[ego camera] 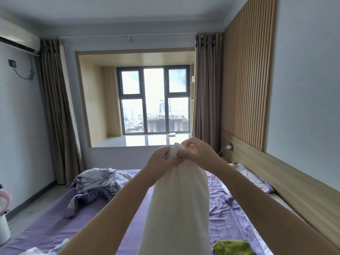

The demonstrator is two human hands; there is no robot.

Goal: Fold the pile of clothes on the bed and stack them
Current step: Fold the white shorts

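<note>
Honestly, my worry is the grip: both hands pinch only the top edge of the white garment (176,199), left hand (161,159) and right hand (195,151) nearly touching, so a slack pinch could drop it back onto the bed (55,227). With the hands that close together, I judge it may also hang bunched and fold crooked. It hangs as 1 long, soft, plain white column, raised above the bed. A crumpled lilac heap (95,184) lies on the bed left of the garment, a green piece (233,247) to its lower right.
</note>
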